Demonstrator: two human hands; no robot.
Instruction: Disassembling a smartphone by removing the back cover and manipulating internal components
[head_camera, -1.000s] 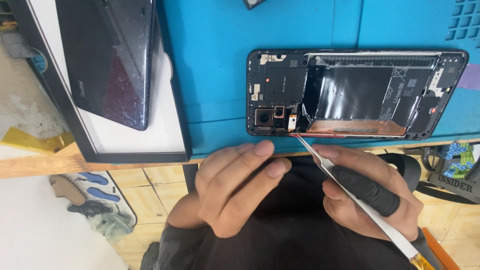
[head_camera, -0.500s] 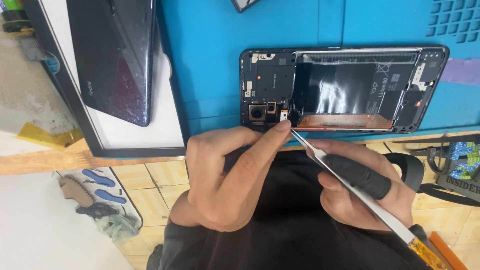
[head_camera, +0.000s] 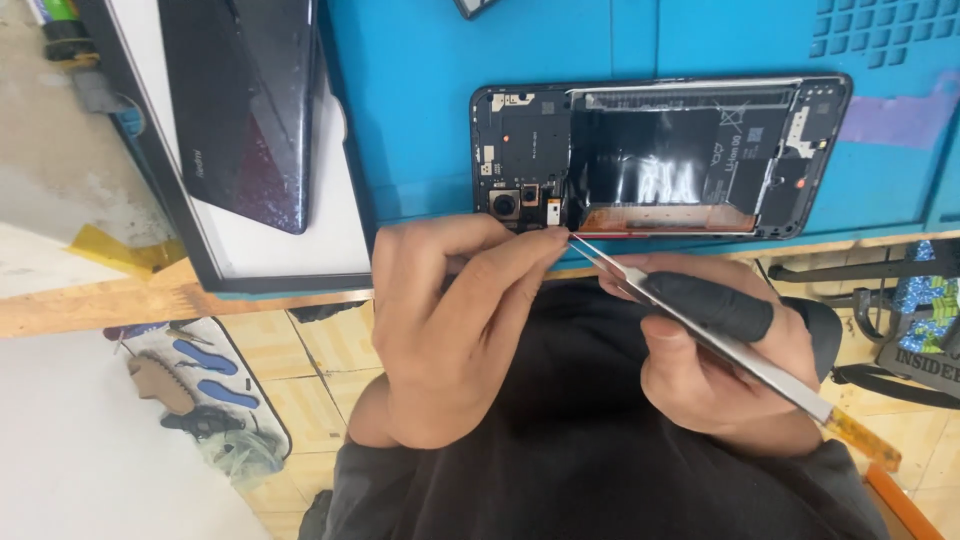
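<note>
opened smartphone (head_camera: 660, 155) lies back-side up on the blue work mat (head_camera: 420, 100), long axis running left-right, near edge sitting close to the mat's near edge. back cover is off: black battery (head_camera: 660, 160) fills the middle, black board shield with the camera module (head_camera: 504, 205) at the left end, smaller board section at the right end.

left hand (head_camera: 450, 330) comes in from the near side, fingers curled together, index and thumb tips pressed at the phone's near edge just right of the camera module. cannot tell if anything is pinched between them; the fingertips hide that spot.

right hand (head_camera: 725, 345) is closed around metal tweezers (head_camera: 700, 335), black finger cot on the thumb pressing the blades. the tweezers run diagonally from a yellow-orange end at the near right up to the tip, which meets the left fingertips at the phone's near edge beside the orange strip under the battery. tip contact point is blocked by the left index finger.

around it: the detached dark glossy back cover (head_camera: 245, 100) lies on a white tray with a black rim (head_camera: 200, 265), left of the phone, overlapping the mat's left side. purple tape strip (head_camera: 900, 120) on the mat at the right, touching the phone's right end. wooden bench edge (head_camera: 150, 300) runs under the tray. black straps and a patterned bag (head_camera: 915, 300) at the near right. tiled floor and a pair of sandals (head_camera: 195, 385) visible below at the left. person's dark shirt fills the near centre.
</note>
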